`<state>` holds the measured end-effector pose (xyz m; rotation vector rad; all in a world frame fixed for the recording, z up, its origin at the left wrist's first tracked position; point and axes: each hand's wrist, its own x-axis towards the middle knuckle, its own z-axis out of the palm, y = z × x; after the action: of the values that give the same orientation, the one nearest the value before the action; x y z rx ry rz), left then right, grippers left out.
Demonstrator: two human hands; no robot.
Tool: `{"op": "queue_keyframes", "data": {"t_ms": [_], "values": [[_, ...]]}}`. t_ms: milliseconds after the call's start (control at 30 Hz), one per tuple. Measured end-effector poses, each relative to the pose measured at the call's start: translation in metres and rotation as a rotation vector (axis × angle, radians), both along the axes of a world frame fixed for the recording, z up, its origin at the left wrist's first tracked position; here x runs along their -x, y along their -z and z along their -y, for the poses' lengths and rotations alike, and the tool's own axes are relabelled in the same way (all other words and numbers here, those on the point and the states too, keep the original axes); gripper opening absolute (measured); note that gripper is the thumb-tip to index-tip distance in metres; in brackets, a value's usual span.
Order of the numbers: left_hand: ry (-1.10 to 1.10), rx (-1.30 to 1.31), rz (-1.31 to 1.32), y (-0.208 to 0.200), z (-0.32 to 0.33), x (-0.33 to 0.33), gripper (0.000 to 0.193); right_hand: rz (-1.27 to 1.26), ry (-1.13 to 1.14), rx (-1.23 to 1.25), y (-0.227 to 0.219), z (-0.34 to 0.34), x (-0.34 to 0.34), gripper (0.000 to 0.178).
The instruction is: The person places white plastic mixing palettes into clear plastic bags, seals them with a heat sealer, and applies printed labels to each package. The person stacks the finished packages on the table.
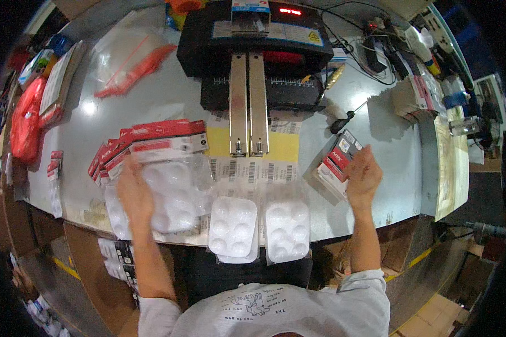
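Note:
My left hand (pixel 134 191), slightly blurred, is closed on the left side of a clear-bagged white paint palette (pixel 174 194). That palette lies over several others at the left front of the table, and red-and-white header cards (pixel 163 133) fan out above them. On the right, my right hand (pixel 365 175) has its fingers curled at the edge of a small stack of red, white and black header cards (pixel 337 160); the fingertips are partly hidden. Between my hands, two groups of white palettes, a left one (pixel 233 227) and a right one (pixel 287 230), overhang the front edge.
A black machine (pixel 253 42) with two metal rails (pixel 239 106) reaching toward me stands at the back middle. A black-handled tool (pixel 342 122) lies beyond the card stack. Another card stack (pixel 415 98) sits back right. Red plastic bags (pixel 28 121) hang at left.

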<state>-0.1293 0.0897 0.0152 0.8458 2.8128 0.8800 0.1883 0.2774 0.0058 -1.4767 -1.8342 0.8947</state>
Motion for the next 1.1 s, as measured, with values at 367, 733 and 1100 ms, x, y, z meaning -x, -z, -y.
{"op": "queue_keyframes", "data": {"t_ms": [367, 733, 1100], "values": [[0.661, 0.538, -0.422, 0.013, 0.027, 0.015, 0.05, 0.638, -0.196, -0.052, 0.028, -0.009, -0.039, 0.097], [0.452, -0.131, -0.2, 0.055, 0.031, -0.068, 0.021, 0.694, -0.237, -0.141, 0.026, -0.023, -0.042, 0.108], [0.437, -0.096, -0.183, 0.037, 0.024, -0.058, 0.024, 0.682, -0.187, -0.176, 0.026, -0.024, -0.043, 0.106]]}}
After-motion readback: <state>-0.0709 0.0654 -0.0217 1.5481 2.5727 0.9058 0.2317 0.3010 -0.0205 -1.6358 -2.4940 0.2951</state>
